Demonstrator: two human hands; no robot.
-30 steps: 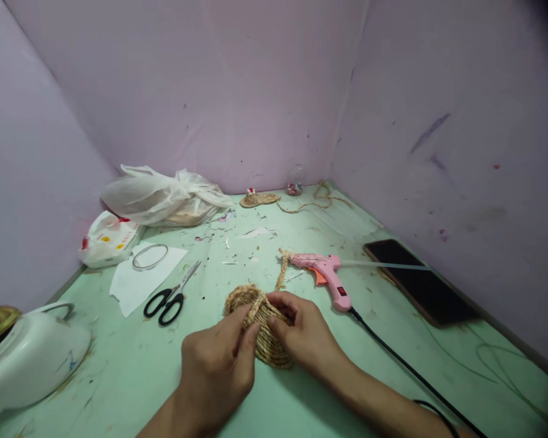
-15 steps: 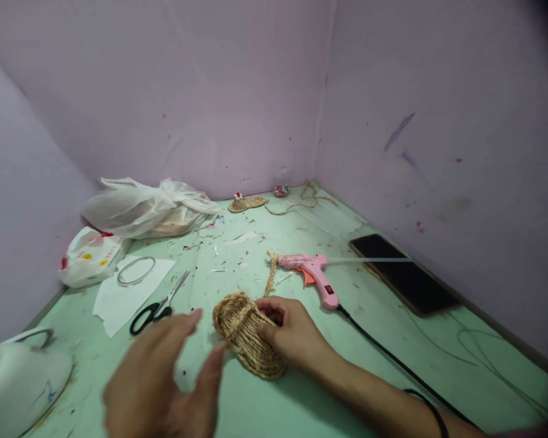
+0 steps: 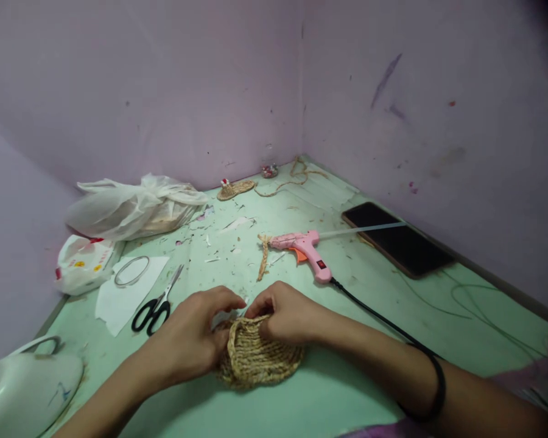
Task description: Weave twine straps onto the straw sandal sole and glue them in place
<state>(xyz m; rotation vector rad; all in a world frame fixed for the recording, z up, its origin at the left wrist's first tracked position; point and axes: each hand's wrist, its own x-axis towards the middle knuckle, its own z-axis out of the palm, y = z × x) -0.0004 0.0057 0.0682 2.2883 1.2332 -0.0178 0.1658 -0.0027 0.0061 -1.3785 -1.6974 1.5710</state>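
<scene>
A small woven straw slipper rests near the front of the table, held at both sides. My left hand grips its left end, the thumb against the weave and the fingertips partly hidden. On the upper edge, my right hand pinches the weave between thumb and fingers. A pink glue gun with an orange trigger lies beyond the right hand, a clear glue stick jutting from its rear. At its nozzle lies a short braided straw strip. Black-handled scissors lie beyond my left wrist.
A phone lies at the right by the wall. Left are a plastic bag, a white packet, paper with a wire loop, and a white container. Another slipper sits at the back. The gun's black cord trails right.
My left hand has moved right onto the slipper and closed on it. The slipper has turned and shifted slightly right, still in my right hand. The camera view has shifted.
</scene>
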